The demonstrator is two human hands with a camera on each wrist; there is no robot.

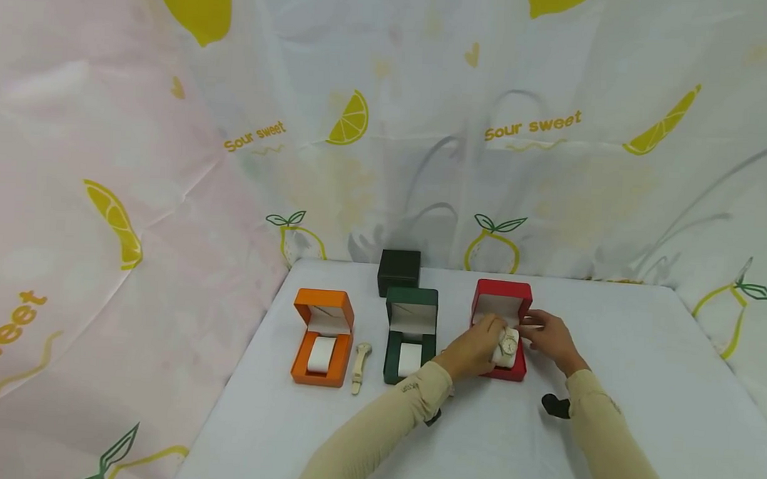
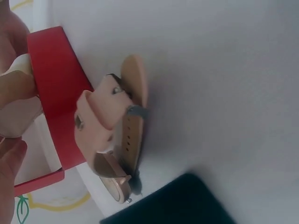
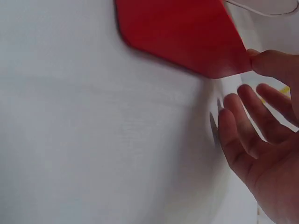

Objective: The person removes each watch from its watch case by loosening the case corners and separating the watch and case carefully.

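The red watch box [image 1: 502, 288] stands with its lid up, right of the table's middle. My left hand [image 1: 475, 349] grips the white watch cushion [image 2: 19, 116] at the box, fingers on one side and thumb on the other. A pale-strapped watch [image 1: 509, 344] is wrapped round that cushion, face up. My right hand [image 1: 551, 340] is at the box's right side. In the right wrist view its thumb touches the red edge while the other fingers stay loosely extended. A pink-strapped watch [image 2: 110, 116] lies on the table beside the red box, mostly hidden by my left arm in the head view.
Left of the red box, an open green box [image 1: 412, 296] and an open orange box [image 1: 324, 298] each hold a white cushion. A cream-strapped watch [image 1: 359, 367] lies between them. A closed black box [image 1: 398, 270] stands behind the green one. A patterned cloth hangs behind the table.
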